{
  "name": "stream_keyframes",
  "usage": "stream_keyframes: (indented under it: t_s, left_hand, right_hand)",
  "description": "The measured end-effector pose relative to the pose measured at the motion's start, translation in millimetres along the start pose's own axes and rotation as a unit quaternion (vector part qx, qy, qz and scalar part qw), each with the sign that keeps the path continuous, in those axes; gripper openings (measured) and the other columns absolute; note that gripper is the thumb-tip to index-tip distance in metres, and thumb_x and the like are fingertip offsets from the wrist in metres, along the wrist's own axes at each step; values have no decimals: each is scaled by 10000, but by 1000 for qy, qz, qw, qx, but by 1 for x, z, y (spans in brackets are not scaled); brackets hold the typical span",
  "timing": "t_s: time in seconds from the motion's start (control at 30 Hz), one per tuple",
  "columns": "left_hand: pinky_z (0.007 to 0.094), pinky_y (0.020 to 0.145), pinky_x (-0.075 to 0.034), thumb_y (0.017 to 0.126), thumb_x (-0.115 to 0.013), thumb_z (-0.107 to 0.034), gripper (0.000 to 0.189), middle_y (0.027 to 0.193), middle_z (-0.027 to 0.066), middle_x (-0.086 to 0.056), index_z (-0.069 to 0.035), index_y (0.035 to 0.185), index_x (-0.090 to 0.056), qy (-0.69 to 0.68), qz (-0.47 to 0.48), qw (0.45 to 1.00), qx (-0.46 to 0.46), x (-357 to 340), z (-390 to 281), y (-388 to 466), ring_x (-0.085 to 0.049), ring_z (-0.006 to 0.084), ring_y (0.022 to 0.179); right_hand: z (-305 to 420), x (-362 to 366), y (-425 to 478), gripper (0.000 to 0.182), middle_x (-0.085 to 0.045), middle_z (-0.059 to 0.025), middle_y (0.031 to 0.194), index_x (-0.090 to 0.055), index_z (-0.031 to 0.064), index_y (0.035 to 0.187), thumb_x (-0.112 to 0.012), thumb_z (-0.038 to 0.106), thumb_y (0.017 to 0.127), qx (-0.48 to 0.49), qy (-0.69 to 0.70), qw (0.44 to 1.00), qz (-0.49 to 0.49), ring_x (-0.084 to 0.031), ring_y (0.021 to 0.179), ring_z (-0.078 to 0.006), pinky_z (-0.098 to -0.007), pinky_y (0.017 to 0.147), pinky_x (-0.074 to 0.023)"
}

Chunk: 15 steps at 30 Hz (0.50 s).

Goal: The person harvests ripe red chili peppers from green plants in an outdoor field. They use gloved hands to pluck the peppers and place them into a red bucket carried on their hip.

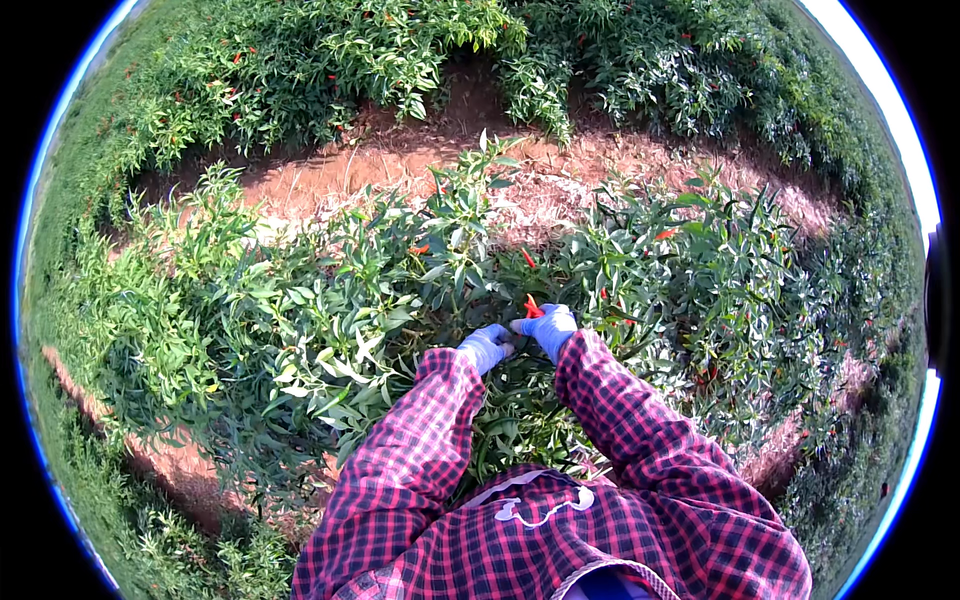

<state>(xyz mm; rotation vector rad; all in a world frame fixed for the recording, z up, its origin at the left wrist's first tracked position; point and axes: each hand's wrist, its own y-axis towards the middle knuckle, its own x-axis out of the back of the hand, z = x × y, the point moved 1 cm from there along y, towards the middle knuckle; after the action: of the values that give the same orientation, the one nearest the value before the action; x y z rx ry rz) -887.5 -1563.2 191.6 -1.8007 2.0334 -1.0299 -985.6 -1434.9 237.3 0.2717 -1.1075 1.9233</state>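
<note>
My right hand (553, 328), in a pale blue glove, is closed around red chili peppers (533, 307) whose tips stick out above the fingers. Close beside it on the left, my gloved left hand (485, 348) reaches into the chili plant (459, 259). Its fingers curl down among shaded leaves, so what they hold or touch is hidden. Just beyond the hands, a single red chili (529, 258) hangs on the plant. Another red chili (665, 235) shows to the right, and an orange-red one (419, 250) to the left.
Dense chili foliage (187, 322) spreads along the row on both sides. Behind it runs a strip of reddish soil (322, 176) with dry straw (540, 199). A farther row of chili bushes (300, 67) bears scattered red fruit. Plaid sleeves (637, 412) cover my arms.
</note>
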Motion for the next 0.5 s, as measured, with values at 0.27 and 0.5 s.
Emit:
stream_keyframes:
  t_s: [0.27,0.5]
  left_hand:
    - [337,766,-471,833,-610,-211,237,915,118,-646,-104,1045,-607,62,-16,998,23,-3,-13,2,-615,237,828]
    - [339,834,-465,779,-663,-172,391,1005,136,-648,-98,1152,-574,8,-38,999,25,-1,-13,-2,-616,244,947]
  right_hand:
    - [19,8,-37,285,-617,-106,674,-627,56,832,-691,318,743,117,-64,987,-94,-605,603,-246,-364,560,-459]
    - [10,-12,-13,445,-589,-72,586,-635,0,770,-774,412,674,-125,87,984,97,-541,450,-161,-304,412,-405]
